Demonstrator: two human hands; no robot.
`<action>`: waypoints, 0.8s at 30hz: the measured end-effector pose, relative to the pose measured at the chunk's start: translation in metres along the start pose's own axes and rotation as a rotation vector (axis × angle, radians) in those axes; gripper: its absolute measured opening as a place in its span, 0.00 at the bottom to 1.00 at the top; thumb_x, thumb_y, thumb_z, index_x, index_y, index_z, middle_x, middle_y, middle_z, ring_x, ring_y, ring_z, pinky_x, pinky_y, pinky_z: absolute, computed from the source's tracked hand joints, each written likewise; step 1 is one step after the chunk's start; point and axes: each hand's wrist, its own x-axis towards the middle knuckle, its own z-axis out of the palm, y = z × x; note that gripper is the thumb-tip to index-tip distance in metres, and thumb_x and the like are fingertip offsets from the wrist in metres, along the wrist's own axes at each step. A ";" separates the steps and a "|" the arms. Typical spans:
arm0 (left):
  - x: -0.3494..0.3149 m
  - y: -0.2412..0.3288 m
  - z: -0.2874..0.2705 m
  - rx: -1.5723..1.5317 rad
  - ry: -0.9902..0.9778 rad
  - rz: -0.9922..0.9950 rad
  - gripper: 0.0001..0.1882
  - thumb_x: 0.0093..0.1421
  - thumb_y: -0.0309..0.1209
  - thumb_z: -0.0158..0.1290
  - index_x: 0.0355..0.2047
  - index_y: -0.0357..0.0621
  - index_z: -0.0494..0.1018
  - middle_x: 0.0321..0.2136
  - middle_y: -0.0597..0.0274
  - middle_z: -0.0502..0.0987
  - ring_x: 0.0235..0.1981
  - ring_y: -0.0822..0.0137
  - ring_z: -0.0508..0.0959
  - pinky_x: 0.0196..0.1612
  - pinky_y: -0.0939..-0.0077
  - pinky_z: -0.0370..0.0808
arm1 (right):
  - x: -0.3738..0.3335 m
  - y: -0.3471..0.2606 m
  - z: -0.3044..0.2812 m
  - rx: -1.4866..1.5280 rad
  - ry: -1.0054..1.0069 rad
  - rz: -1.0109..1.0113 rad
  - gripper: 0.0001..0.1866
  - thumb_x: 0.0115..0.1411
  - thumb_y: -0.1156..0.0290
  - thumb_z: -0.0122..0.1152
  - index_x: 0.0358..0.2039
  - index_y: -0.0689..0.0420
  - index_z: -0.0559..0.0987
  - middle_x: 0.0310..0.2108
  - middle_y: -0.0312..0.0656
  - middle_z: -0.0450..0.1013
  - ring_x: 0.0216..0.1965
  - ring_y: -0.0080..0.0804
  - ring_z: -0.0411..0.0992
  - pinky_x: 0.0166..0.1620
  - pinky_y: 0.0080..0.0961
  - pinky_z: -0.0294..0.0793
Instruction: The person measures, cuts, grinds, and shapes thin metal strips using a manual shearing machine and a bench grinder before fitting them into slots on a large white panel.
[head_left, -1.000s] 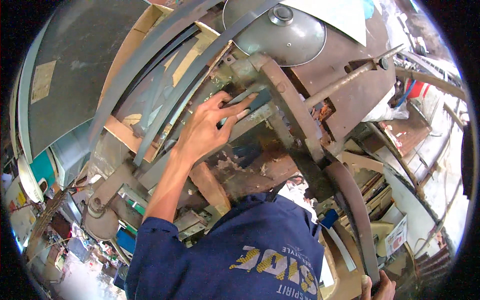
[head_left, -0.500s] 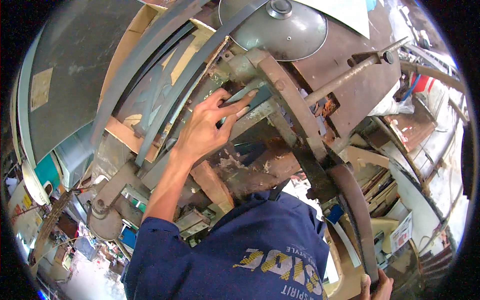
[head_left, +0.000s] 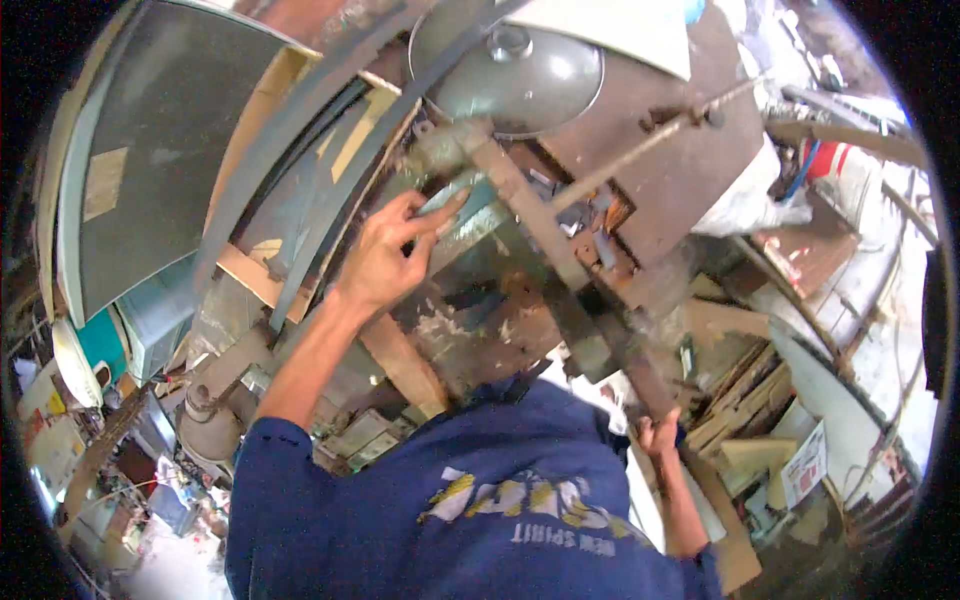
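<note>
My left hand (head_left: 385,255) reaches over a worn metal machine frame (head_left: 520,240). Its fingers are bent together on a flat grey-green metal strip (head_left: 478,192) lying in the frame. The far end of the strip goes under a long brown metal lever (head_left: 545,235), which slants across the frame from upper left to lower right. At the lever's near end, my right hand (head_left: 660,435) is closed round it, with the forearm coming up beside my shirt. Motion blurs the lever and the strip, so their exact contact cannot be made out.
A glass pot lid (head_left: 510,70) lies on the brown bench top (head_left: 640,120) beyond the frame. Long curved grey strips (head_left: 375,150) run along the left. A metal rod (head_left: 640,155) juts out to the right. Wood pieces (head_left: 745,410) are stacked at lower right.
My right hand has moved up and leftward in the picture together with the lever's end. My left hand stays on the strip. The whole view has shifted slightly.
</note>
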 end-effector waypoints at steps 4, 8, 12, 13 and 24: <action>-0.007 -0.014 0.006 0.006 0.087 0.041 0.18 0.56 0.19 0.55 0.47 0.42 0.80 0.31 0.48 0.76 0.32 0.54 0.78 0.39 0.67 0.74 | 0.033 -0.052 -0.019 0.162 -0.254 -0.118 0.23 0.54 0.60 0.59 0.47 0.64 0.77 0.33 0.53 0.74 0.36 0.48 0.72 0.45 0.37 0.70; 0.005 -0.011 0.002 -0.018 0.072 0.037 0.22 0.56 0.20 0.56 0.52 0.46 0.78 0.32 0.47 0.75 0.32 0.54 0.77 0.40 0.67 0.73 | 0.073 -0.129 -0.037 0.314 -0.130 -0.134 0.22 0.66 0.55 0.50 0.40 0.65 0.78 0.34 0.48 0.75 0.36 0.39 0.73 0.43 0.29 0.71; 0.006 -0.010 0.005 0.009 0.101 0.054 0.22 0.56 0.22 0.57 0.53 0.49 0.78 0.33 0.47 0.77 0.32 0.53 0.79 0.39 0.66 0.75 | 0.181 -0.221 -0.021 0.082 0.009 -0.369 0.14 0.61 0.69 0.63 0.45 0.62 0.79 0.37 0.47 0.76 0.36 0.40 0.76 0.42 0.31 0.74; 0.004 -0.010 0.005 0.015 0.114 0.052 0.22 0.56 0.22 0.58 0.52 0.49 0.78 0.33 0.47 0.78 0.32 0.52 0.79 0.38 0.66 0.76 | 0.207 -0.240 -0.005 0.115 -0.002 -0.418 0.17 0.57 0.71 0.67 0.46 0.61 0.78 0.39 0.47 0.76 0.35 0.43 0.76 0.41 0.35 0.75; 0.004 -0.008 0.005 0.001 0.210 -0.041 0.20 0.52 0.28 0.65 0.48 0.46 0.81 0.40 0.47 0.83 0.40 0.55 0.84 0.44 0.68 0.79 | 0.316 -0.329 0.112 -0.515 0.204 -0.925 0.17 0.54 0.75 0.55 0.45 0.63 0.72 0.37 0.43 0.63 0.38 0.33 0.76 0.24 0.24 0.78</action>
